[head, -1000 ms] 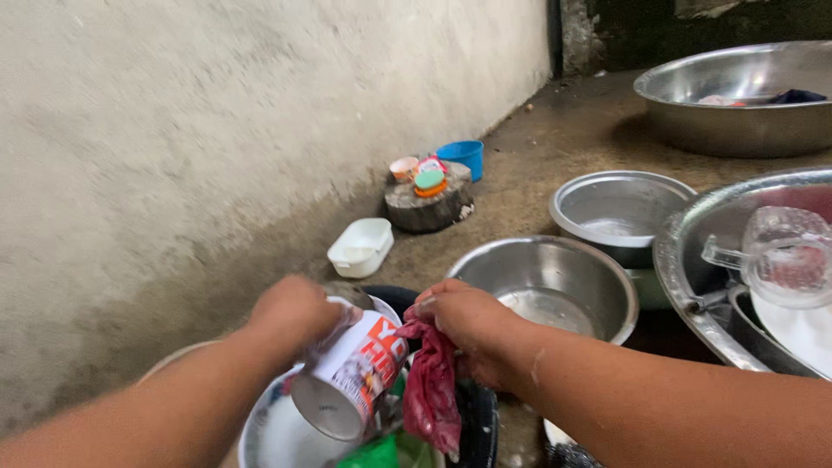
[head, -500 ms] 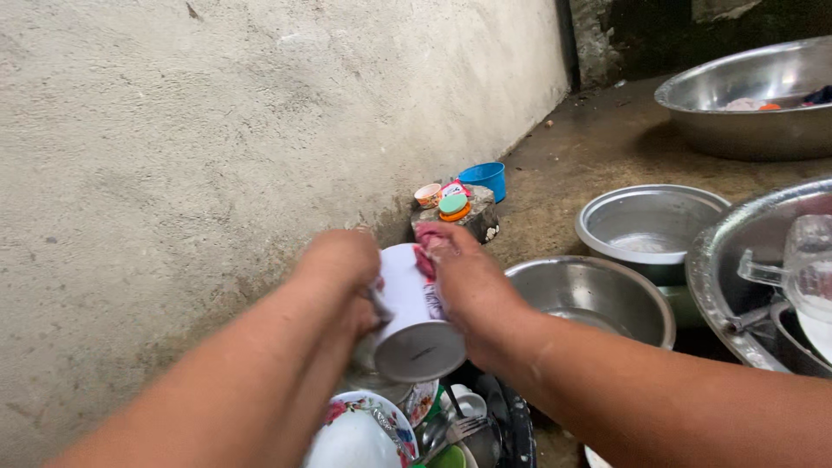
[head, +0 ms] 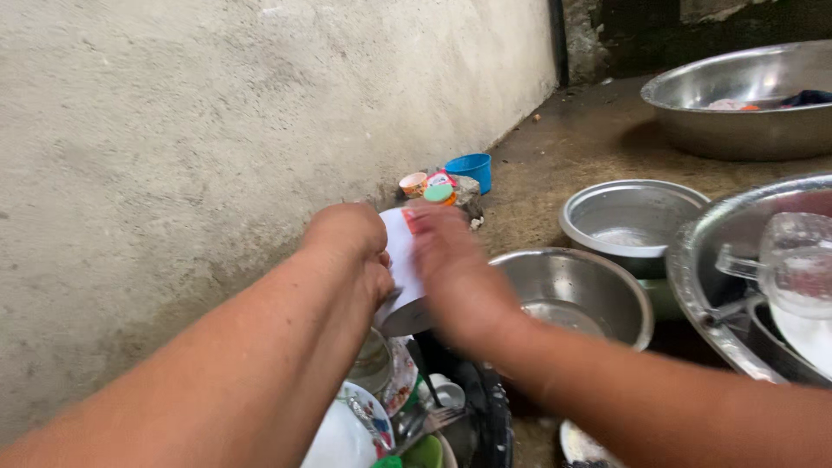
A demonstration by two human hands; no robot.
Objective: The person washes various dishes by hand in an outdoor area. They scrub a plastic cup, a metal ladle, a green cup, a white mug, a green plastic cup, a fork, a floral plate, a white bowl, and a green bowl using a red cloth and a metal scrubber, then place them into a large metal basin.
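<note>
wall: a rough pale plaster wall (head: 217,113) filled the left side.
left hand: the left hand (head: 351,247) was curled closed around a white mug (head: 400,260), gripping its left side.
white mug: it sat tilted between both hands, above a dark basin (head: 490,407) of dishes, its rim facing down toward the camera.
right hand: the right hand (head: 459,273) was blurred, pressed against the mug's right side; how far its fingers were open i could not tell.
behind the hands: a blue cup (head: 475,170) and small lids stood by the wall.
right side: steel bowls (head: 581,290) sat near, and a clear glass mug (head: 793,260) lay in a large steel basin (head: 702,260).
</note>
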